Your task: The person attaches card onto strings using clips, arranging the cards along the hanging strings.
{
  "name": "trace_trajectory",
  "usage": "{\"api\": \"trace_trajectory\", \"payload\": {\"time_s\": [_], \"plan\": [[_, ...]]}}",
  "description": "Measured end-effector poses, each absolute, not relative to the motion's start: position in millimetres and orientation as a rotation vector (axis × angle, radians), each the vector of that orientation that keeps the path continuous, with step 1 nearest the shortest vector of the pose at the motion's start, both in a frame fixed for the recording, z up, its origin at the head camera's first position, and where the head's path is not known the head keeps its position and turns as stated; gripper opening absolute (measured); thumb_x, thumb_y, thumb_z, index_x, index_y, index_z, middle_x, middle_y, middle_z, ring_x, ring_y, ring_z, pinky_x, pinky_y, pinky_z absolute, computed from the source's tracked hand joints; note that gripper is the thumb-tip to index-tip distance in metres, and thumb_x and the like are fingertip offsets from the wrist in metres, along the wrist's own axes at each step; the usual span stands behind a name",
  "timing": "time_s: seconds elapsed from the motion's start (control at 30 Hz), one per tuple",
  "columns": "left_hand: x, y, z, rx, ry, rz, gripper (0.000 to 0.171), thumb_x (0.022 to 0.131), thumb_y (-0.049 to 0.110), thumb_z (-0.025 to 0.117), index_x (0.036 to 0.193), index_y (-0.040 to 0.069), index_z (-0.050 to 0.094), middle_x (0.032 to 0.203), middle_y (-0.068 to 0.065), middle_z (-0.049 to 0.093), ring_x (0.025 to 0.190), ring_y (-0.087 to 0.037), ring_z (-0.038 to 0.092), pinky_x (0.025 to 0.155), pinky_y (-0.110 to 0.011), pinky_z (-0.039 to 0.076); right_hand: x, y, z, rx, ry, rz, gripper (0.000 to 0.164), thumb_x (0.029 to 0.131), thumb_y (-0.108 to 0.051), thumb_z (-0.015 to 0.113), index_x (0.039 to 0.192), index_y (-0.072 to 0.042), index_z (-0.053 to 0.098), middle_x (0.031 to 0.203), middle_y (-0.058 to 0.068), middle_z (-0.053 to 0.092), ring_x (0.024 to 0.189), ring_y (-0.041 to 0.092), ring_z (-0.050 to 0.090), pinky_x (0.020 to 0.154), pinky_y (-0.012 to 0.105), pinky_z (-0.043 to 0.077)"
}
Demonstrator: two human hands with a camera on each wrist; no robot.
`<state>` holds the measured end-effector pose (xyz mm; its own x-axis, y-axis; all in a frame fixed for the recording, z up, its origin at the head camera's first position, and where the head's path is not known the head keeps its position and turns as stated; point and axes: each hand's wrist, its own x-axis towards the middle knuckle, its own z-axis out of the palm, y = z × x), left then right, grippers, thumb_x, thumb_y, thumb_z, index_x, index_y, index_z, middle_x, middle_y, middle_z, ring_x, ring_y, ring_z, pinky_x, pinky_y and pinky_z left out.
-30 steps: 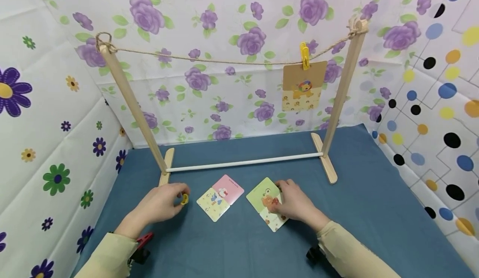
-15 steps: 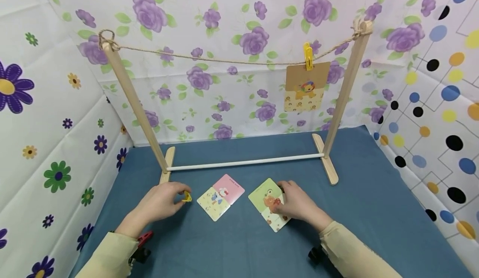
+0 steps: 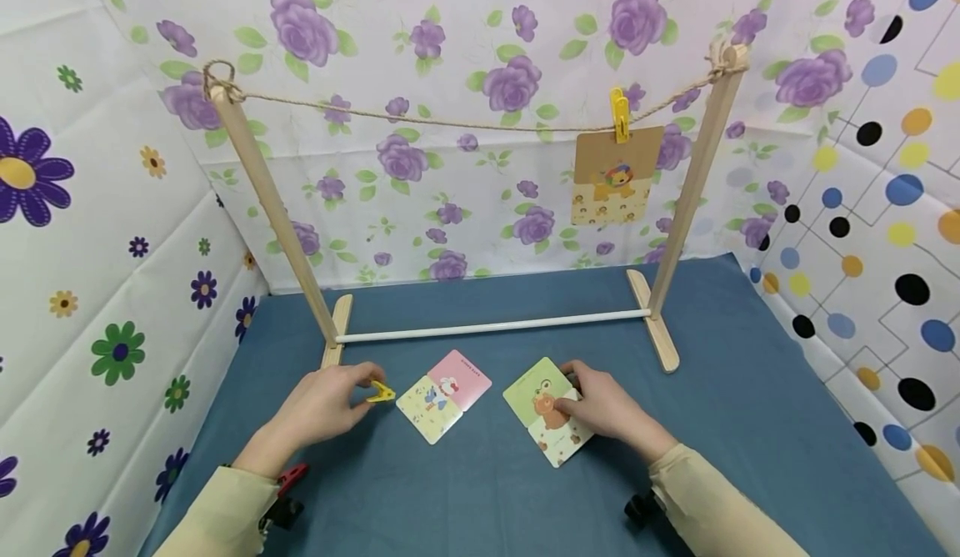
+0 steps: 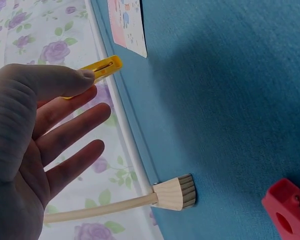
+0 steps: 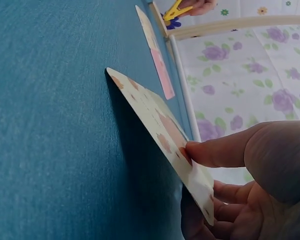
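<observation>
My left hand (image 3: 322, 403) pinches a yellow clothespin (image 3: 382, 391) between thumb and index finger. The other fingers stay apart from it in the left wrist view. My right hand (image 3: 611, 411) grips the right edge of a green and cream card (image 3: 546, 388) with a bear and a frog on it. The thumb lies on the card's face, other fingers behind. In the right wrist view that card (image 5: 140, 102) is tilted, its gripped side raised off the cloth. Between the hands a pink and yellow card (image 3: 442, 397) lies flat on the blue cloth (image 3: 480, 499).
Behind the hands stands a wooden frame with a white bar (image 3: 487, 328) and a twine line (image 3: 420, 123). A brown lion card (image 3: 617, 182) hangs near the right post from another yellow clothespin (image 3: 620, 115). A red clip (image 4: 290, 210) is near my left wrist.
The clothespin has turned in my left fingers and now points right toward the pink card. My right hand has shifted slightly right with the green card, whose gripped side has come up.
</observation>
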<state>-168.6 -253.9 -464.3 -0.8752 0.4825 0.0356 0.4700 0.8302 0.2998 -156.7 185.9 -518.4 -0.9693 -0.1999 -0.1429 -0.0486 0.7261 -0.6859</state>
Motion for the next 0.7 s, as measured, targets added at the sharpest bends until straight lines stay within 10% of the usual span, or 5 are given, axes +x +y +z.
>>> {"api": "trace_trajectory", "payload": {"time_s": [0.7], "plan": [[-170.5,-249.5,-470.1,0.767,3.001,0.543,0.034,0.091,0.012,0.088,0.122,0.014,0.075,0.115,-0.007,0.079,0.102,-0.027,0.077,0.078,-0.048,0.062,-158.4,202.5,-521.5,-0.201,2.705,-1.126,0.03,0.098,-0.019,0.079,0.125,-0.007,0.071,0.093,0.002,0.065,0.074,0.017,0.057,0.064,0.035,0.049]]}}
